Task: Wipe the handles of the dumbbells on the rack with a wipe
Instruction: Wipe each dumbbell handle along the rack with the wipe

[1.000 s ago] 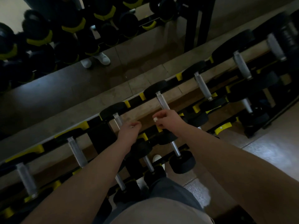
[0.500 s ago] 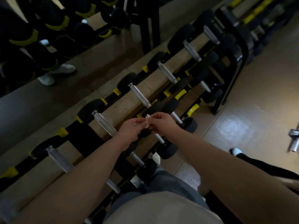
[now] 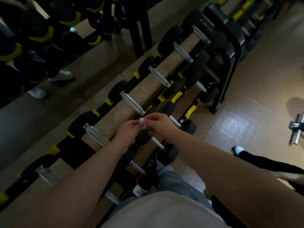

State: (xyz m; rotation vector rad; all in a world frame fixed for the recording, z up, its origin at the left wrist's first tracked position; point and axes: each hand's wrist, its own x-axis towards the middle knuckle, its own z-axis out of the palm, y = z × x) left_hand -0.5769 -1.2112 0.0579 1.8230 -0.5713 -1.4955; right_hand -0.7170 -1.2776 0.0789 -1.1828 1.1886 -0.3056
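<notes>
Both hands are up over the middle of the rack [image 3: 229, 66], and they meet right there: the left hand [image 3: 126, 133] and the right hand [image 3: 158, 123] each have fingertips curled in, pinching a small wad of white wipe [image 3: 141, 119] between them. The wipe sits at the near end of one handle [image 3: 133, 103] on the rack's upper tier; whether it touches the metal, I cannot tell. Along that upper tier the dumbbells [image 3: 169, 38] run in a diagonal line, black heads on the mirror side, bright metal grips pointing back at the person. Down on the rack's lower tier, a shorter grip [image 3: 158, 143] pokes out just beneath the hands, and another one [image 3: 175, 121] shows beside the right wrist. Behind the rack, a mirror [image 3: 32, 51] throws back dark weights and a pair of white shoes. Off the rack's right end, on the shiny floor [image 3: 246, 120], a loose metal bar [image 3: 297, 130] lies well apart, and another person's dark trouser leg and white shoe [image 3: 238, 149] come in nearer the rack's front.
</notes>
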